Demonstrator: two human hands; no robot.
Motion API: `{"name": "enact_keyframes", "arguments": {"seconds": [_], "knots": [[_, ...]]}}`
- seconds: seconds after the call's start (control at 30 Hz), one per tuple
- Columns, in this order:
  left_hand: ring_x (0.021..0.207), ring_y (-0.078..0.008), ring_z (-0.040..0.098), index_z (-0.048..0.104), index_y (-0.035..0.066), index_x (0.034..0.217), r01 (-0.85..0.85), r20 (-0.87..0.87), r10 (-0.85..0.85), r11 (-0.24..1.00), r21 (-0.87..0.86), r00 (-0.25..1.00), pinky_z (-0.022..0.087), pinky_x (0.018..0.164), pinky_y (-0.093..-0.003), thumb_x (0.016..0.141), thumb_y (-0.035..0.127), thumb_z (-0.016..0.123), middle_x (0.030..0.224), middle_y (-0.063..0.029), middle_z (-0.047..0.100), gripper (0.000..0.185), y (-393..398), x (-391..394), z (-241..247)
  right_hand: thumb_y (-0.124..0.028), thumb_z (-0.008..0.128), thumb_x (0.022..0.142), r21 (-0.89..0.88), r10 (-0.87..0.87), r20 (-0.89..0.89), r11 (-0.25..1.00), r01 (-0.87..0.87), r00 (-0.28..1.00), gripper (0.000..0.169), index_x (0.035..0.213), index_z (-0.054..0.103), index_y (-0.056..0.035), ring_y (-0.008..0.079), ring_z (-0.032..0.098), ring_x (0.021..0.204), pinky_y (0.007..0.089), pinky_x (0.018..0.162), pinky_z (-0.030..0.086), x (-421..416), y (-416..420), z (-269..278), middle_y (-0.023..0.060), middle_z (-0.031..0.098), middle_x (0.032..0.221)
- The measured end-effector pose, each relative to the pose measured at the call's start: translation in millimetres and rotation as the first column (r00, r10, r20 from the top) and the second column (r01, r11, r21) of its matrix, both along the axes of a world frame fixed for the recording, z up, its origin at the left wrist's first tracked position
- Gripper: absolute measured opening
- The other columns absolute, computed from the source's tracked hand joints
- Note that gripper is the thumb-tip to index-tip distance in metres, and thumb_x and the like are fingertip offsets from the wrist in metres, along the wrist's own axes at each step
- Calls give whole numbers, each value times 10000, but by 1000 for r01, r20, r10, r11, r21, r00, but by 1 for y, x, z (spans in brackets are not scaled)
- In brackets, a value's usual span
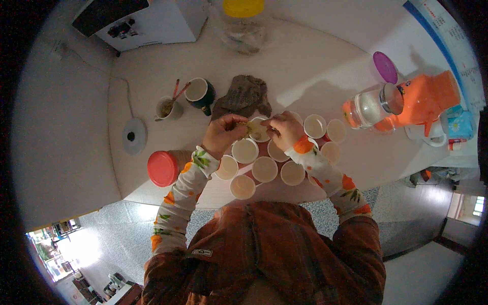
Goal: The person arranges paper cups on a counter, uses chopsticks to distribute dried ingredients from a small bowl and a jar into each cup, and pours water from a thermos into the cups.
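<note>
Several pale disposable cups (264, 169) stand close together, open side up, on the pale table (183, 141). My left hand (227, 131) is at the left rim of the rearmost middle cup (258, 129), its fingertips pinching a small greenish-brown clump (249, 128). At that cup's right rim is my right hand (283, 129), fingers curled together; whether they hold anything cannot be told. Something small and pale lies inside this cup. A crumpled brown cloth (246, 95) lies just behind it.
To the left stand a dark mug (199, 92), a cup with sticks and plant-like bits (167, 108), a red-lidded jar (162, 168) and a white disc (134, 136). Right are a glass jar (371, 106) and orange pitcher (419, 100). A yellow-lidded container (244, 26) and white box (152, 26) stand behind.
</note>
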State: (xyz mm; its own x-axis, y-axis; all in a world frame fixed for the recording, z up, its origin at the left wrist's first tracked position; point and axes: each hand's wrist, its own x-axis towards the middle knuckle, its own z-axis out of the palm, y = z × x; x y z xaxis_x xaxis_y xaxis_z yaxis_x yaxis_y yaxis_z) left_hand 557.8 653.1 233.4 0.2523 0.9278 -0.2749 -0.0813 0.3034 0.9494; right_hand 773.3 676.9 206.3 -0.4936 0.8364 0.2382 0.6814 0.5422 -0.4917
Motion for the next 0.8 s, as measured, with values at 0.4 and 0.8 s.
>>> {"name": "enact_keyframes", "arguments": {"seconds": [0.4,0.8], "knots": [[743,-90,546,579,7,868,131,-180,-107,983,126,978,457,681,-240,760,58,646,797,-27,601,137,16,40,8,-58,625,692,11,68,-475,997,-71,877,102,762,552,-42,232,525,696,324,622,427,16,6,23,75,561,745],[756,-108,558,573,12,908,92,-109,-91,996,1,990,467,693,-244,763,50,640,853,-46,609,164,29,40,3,-97,600,727,-94,-133,-396,990,104,909,62,777,581,-66,270,531,714,363,662,422,68,6,29,84,586,745]]}}
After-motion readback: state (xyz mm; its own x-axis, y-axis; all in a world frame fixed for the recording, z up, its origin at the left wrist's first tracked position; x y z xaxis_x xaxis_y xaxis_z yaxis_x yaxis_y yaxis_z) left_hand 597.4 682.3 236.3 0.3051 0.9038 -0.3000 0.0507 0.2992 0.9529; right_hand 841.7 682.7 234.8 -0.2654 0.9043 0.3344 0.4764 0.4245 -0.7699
